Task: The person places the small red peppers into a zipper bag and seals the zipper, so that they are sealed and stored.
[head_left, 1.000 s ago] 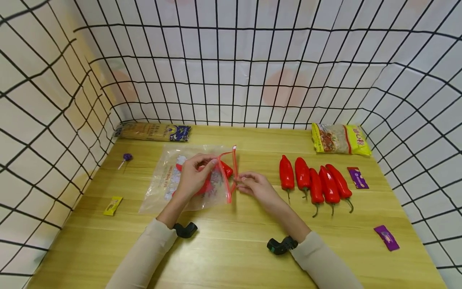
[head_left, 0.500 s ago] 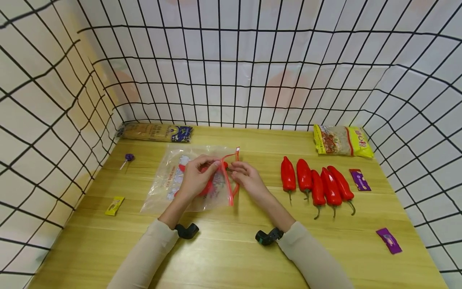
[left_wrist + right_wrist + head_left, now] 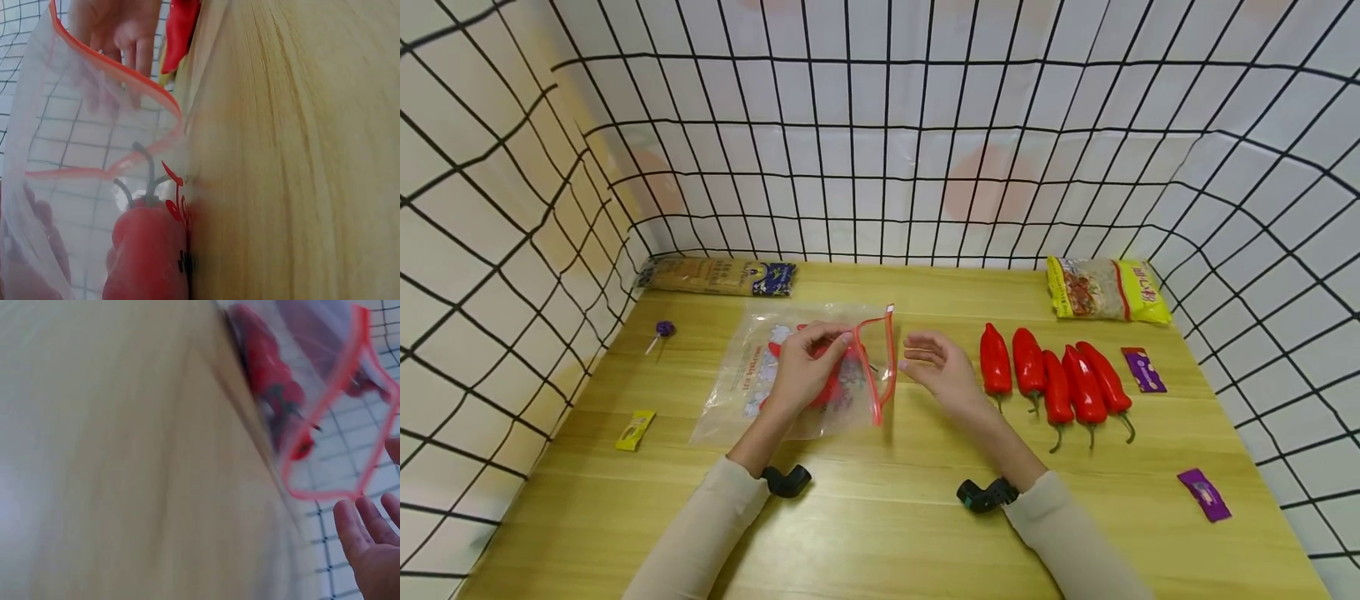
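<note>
My left hand (image 3: 805, 367) pinches the upper layer of a clear zip bag (image 3: 718, 408) near its red-edged mouth, which gapes toward the right. Inside the bag lie several red peppers (image 3: 147, 256), their dark stems pointing at the mouth in the left wrist view. Just right of that mouth is my right hand (image 3: 947, 375), its fingers loosely bent with nothing between them. In the right wrist view, its fingertips appear close beside the bag's red zip edge (image 3: 322, 495).
Several red peppers (image 3: 1086, 387) lie in a row to the right. Around them are a yellow food packet (image 3: 1105, 289) and purple sweets (image 3: 1204, 494). A noodle pack (image 3: 718, 275), a lollipop (image 3: 664, 328) and a yellow sweet (image 3: 636, 430) are at left. Black wire mesh (image 3: 887, 175) surrounds the table.
My right hand reached into the bag's mouth at a pepper's stem end, then drew back out to the right. That pepper now sits deeper inside. The left hand keeps its hold.
</note>
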`<state>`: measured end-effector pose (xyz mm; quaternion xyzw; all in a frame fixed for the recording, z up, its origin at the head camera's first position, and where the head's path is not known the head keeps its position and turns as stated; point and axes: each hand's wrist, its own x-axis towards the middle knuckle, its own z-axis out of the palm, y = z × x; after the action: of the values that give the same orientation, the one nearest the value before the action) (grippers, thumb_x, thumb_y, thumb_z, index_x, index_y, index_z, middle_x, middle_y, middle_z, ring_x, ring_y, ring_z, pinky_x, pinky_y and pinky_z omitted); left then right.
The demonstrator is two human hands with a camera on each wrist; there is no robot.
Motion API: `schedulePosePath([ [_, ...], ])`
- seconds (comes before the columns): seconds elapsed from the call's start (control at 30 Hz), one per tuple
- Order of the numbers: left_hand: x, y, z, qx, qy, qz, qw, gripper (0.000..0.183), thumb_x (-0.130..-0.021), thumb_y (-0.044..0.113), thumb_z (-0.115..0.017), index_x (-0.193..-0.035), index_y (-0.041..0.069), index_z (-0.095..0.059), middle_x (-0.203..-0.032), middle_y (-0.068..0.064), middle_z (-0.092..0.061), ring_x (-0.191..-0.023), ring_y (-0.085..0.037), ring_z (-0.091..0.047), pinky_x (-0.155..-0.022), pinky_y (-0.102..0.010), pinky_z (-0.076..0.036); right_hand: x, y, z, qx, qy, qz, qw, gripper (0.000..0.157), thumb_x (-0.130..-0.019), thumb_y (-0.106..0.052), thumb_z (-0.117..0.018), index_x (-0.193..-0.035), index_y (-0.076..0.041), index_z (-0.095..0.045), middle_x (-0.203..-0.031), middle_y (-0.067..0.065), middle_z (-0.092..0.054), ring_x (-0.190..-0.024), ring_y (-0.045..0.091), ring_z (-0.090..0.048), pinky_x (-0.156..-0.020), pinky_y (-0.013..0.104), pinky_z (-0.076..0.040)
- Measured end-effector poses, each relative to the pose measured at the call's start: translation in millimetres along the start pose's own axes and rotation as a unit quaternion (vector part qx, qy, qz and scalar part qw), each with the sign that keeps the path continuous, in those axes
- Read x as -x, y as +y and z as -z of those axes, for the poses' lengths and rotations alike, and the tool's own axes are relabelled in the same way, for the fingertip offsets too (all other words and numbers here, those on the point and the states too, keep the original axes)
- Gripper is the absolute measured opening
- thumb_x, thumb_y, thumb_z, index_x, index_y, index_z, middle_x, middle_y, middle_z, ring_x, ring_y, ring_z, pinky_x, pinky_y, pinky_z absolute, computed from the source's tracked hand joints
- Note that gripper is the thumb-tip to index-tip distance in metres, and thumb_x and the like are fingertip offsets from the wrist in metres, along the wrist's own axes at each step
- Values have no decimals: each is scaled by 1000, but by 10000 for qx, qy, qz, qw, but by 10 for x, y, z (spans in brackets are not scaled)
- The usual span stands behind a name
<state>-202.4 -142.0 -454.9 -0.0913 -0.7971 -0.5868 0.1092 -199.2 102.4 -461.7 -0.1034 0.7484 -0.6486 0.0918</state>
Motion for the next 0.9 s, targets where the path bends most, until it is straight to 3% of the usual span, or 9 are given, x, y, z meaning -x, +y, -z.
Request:
schedulePosePath([
  [0.13, -6, 4, -1, -5, -25, 109, 9999, 23, -89, 41, -68, -103, 23, -74, -102, 4, -70, -92, -14, -59, -80, -30, -51, 111, -61, 275, 507, 293, 111, 9982, 55, -85, -31, -76, -131, -11, -52, -134, 16, -54, -121, 30, -56, -98, 32, -50],
  [0.27, -9, 50, 2, -11, -49, 163, 9999, 21, -91, 32, -68, -105, 19, -74, -105, -1, -70, -95, -17, -59, -84, -37, -51, 222, -94, 518, 1277, 675, -50, 9895, 60, -81, -43, -77, -129, -15, -54, -130, 12, -57, -113, 25, -59, -92, 29, -52],
  [0.5, 68, 346, 54, -68, -140, 287, 9995, 20, -92, 23, -68, -107, 11, -74, -103, -5, -69, -92, -16, -57, -83, -35, -51, 384, -85, 800, 2725, 1140, -551, 9538, 72, -78, -55, -75, -132, -12, -52, -120, 9, -59, -96, 22, -57, -78, 31, -51],
  [0.7, 73, 382, 63, -55, -179, 293, 9994, 20, -92, 23, -68, -106, 11, -74, -103, -6, -69, -93, -18, -57, -83, -36, -50, 415, 16, 919, 3396, 1276, -687, 9293, 71, -80, -48, -76, -133, -7, -51, -120, 11, -58, -95, 26, -55, -80, 35, -49],
  [0.9, 61, 367, 70, -39, -174, 262, 9995, 19, -92, 23, -68, -106, 10, -74, -104, -7, -70, -92, -18, -57, -83, -38, -51, 398, 54, 914, 3655, 1107, -620, 9221, 64, -80, -30, -79, -133, -6, -51, -118, 13, -58, -96, 27, -53, -81, 42, -51],
])
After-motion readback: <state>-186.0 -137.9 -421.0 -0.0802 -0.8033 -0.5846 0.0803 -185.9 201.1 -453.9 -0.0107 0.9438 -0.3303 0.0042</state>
